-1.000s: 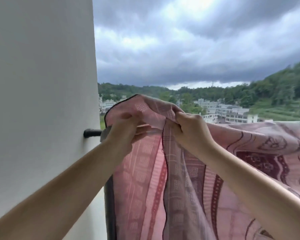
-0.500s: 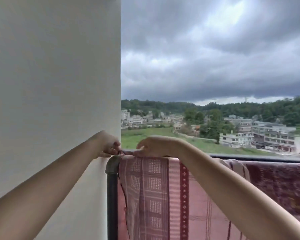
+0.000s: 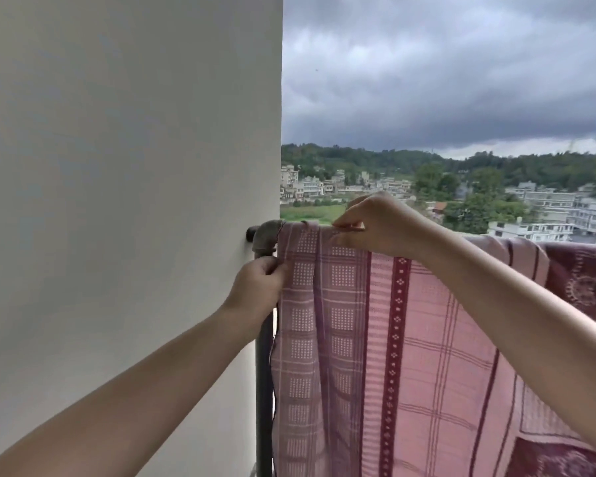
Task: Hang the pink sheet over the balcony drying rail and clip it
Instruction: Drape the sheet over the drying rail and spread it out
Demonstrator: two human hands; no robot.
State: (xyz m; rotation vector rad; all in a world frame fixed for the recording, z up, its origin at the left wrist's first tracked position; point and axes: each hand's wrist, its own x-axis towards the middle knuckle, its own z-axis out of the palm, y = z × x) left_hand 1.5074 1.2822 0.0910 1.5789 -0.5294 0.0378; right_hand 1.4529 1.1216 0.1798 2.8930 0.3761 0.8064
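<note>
The pink sheet [image 3: 375, 339], patterned with dark red stripes and checks, hangs draped over the dark metal drying rail [image 3: 267, 235], which bends down at an elbow beside the wall. My left hand [image 3: 258, 287] pinches the sheet's left edge just below the elbow, against the vertical pipe. My right hand [image 3: 375, 225] pinches the sheet's top fold on the horizontal rail. The sheet covers most of the rail to the right. No clip is visible.
A white wall [image 3: 128, 201] fills the left half, right beside the rail's end. The vertical pipe [image 3: 264, 390] runs down along the wall's edge. Beyond the rail lie open air, distant buildings [image 3: 547, 215] and wooded hills under dark clouds.
The sheet went from bunched up in both hands to lying flat over the rail. My left hand has moved down along the sheet's left edge, and my right hand stays at the top.
</note>
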